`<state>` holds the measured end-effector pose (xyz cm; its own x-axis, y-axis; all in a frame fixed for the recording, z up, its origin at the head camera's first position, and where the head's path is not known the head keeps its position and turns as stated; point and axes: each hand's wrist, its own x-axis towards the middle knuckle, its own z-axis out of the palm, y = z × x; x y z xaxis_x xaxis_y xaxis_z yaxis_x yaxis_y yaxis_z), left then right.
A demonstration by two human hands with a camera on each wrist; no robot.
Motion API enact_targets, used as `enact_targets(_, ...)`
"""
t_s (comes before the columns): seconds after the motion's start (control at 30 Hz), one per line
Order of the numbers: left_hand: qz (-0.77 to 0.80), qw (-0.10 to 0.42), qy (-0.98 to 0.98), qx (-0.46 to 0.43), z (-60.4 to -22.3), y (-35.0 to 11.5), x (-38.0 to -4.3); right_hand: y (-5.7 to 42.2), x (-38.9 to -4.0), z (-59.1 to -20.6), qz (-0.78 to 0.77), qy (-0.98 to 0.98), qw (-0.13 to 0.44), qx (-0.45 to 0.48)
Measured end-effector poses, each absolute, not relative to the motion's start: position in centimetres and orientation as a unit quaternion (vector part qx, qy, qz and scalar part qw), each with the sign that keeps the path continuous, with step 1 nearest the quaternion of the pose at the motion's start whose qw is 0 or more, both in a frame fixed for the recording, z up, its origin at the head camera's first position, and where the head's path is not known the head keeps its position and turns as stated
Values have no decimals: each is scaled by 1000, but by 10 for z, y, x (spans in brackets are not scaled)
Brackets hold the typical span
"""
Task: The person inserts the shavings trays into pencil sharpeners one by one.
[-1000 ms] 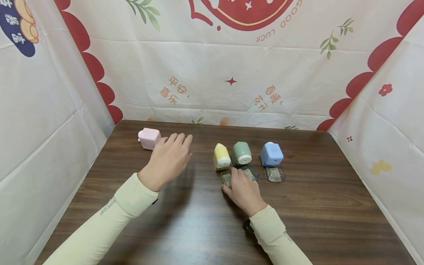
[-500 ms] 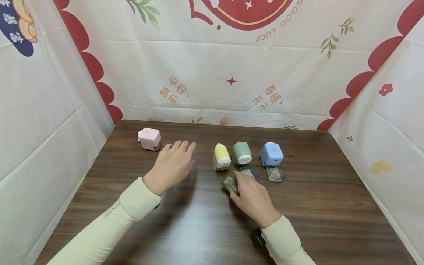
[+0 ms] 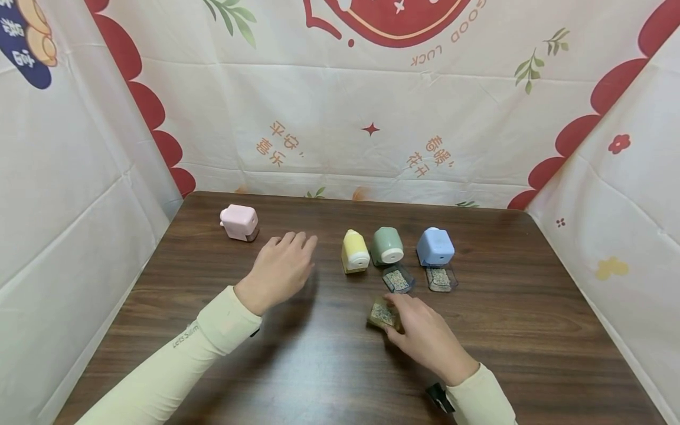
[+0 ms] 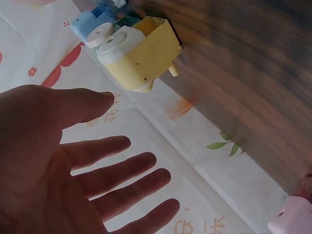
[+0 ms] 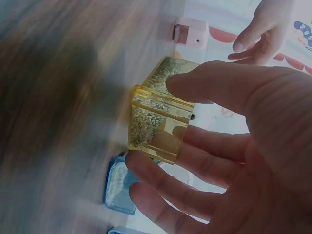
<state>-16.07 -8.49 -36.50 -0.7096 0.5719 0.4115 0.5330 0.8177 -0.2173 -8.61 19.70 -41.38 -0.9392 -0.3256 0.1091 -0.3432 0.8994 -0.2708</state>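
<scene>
From the head we look forward and down, well back, across the dark brown wooden table (image 3: 329,366) to the white printed cloth (image 3: 329,97) behind it. At the left wrist we sit close on the palm side of the left hand (image 3: 280,273), rolled so that the table lies above the cloth. At the right wrist we look very near along the right hand (image 3: 429,335), turned sideways. All three views share the pink plastic block (image 3: 239,222); head and right wrist share the translucent yellow plastic tray (image 5: 153,109).
</scene>
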Motion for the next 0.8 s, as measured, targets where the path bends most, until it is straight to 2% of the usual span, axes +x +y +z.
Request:
enact_targets(0.2, 40, 220, -918, -328, -370, -77, -175, 204, -81, -416, 134, -976, 13, 171)
enact_targets(0.43, 34, 203, -892, -403, -369, -60, -206, 204, -80, -417, 133, -974, 20, 181)
enact_targets(0.8, 76, 134, -863, -481, -383, -30, -230, 198, -79, -419, 127, -973, 25, 192)
